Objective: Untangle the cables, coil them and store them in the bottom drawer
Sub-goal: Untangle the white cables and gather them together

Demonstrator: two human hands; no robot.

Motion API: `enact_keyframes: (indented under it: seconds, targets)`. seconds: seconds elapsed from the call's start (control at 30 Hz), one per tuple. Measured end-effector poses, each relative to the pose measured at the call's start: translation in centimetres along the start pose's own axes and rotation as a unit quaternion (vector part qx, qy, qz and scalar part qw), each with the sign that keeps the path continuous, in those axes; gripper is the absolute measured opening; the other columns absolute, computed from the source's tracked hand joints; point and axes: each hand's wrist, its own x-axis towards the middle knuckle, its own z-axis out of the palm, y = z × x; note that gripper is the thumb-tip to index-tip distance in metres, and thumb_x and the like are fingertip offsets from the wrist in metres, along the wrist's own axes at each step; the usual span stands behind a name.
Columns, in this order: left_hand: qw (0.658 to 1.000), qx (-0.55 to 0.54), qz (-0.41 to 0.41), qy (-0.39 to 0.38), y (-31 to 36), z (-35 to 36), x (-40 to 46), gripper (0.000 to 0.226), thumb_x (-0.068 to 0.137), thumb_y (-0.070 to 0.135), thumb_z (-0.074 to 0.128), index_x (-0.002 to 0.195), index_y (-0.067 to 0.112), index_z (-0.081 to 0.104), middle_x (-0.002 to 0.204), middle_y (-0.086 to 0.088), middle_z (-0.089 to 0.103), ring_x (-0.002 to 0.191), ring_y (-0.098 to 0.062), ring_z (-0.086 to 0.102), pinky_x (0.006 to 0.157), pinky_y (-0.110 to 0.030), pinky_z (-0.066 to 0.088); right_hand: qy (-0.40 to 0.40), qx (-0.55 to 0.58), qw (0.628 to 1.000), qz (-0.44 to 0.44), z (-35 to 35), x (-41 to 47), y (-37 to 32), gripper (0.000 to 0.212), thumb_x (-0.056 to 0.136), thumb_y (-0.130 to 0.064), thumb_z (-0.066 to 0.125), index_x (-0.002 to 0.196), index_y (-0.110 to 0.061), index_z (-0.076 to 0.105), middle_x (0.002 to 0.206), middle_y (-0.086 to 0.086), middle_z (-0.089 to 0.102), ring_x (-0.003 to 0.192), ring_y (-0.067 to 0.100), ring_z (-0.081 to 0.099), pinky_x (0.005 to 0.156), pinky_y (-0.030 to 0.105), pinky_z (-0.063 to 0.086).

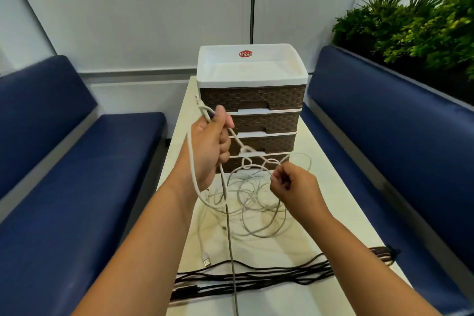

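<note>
The left hand is curling its fingers round a thick white cable, lifting it above the bench. The right hand is pinching a thin strand of the same tangle between thumb and forefinger, just below a knot. Beneath both hands a loose heap of white cables is lying mid-bench, in front of the drawer unit standing at the far end. The bottom drawer is sitting closed. A dark cable is stretching across the near edge, reaching the right edge.
</note>
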Motion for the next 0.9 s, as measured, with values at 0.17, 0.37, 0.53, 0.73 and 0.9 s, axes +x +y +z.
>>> enact_keyframes:
  seconds: [0.17,0.37,0.53,0.73,0.9]
  targets:
    - [0.999,-0.009,0.025,0.024,1.0,-0.4,0.4,0.032,0.102,0.038,0.041,0.084,0.014,0.052,0.059,0.002,0.028,0.051,-0.009,0.022,0.048,-0.025,0.019,0.010,-0.031,0.999,0.043,1.0,-0.2,2.0,0.011,0.083,-0.010,0.063,0.075,-0.013,0.057,0.071,0.004,0.061,0.061,0.013,0.050,0.058,0.025,0.043]
    - [0.999,-0.039,0.032,0.017,1.1,-0.1,0.3,0.032,0.102,0.039,0.041,0.084,0.014,0.053,0.058,0.003,0.028,0.049,-0.009,0.022,0.046,-0.023,0.019,-0.026,-0.067,0.997,0.033,-0.2,0.9,1.0,0.010,0.086,-0.027,0.064,0.084,-0.028,0.054,0.081,-0.010,0.060,0.068,0.015,0.056,0.060,0.032,0.048]
    - [0.998,-0.053,0.026,-0.030,1.3,0.9,0.1,0.032,0.102,0.037,0.041,0.083,0.014,0.052,0.057,0.002,0.026,0.050,-0.011,0.019,0.043,-0.022,0.018,-0.043,-0.025,0.995,-0.092,-0.3,1.2,-3.1,0.032,0.083,-0.042,0.072,0.109,-0.034,0.055,0.102,-0.015,0.055,0.080,0.007,0.057,0.067,0.021,0.050]
    - [0.997,-0.067,0.024,-0.034,1.7,1.1,0.4,0.032,0.101,0.039,0.042,0.083,0.015,0.053,0.057,0.003,0.028,0.049,-0.009,0.020,0.042,-0.021,0.020,-0.036,-0.021,0.989,-0.139,0.9,1.7,-5.8,0.015,0.088,-0.035,0.069,0.098,-0.023,0.072,0.087,-0.011,0.067,0.078,0.005,0.060,0.075,0.032,0.053]
    - [0.997,-0.057,0.025,0.038,1.3,-1.2,1.2,0.030,0.102,0.037,0.041,0.088,0.013,0.052,0.058,0.004,0.029,0.048,-0.007,0.023,0.044,-0.021,0.021,-0.013,0.147,0.986,-0.073,-1.0,1.4,-5.2,0.011,0.090,-0.030,0.067,0.092,-0.024,0.075,0.080,-0.006,0.073,0.077,0.010,0.068,0.076,0.037,0.059]
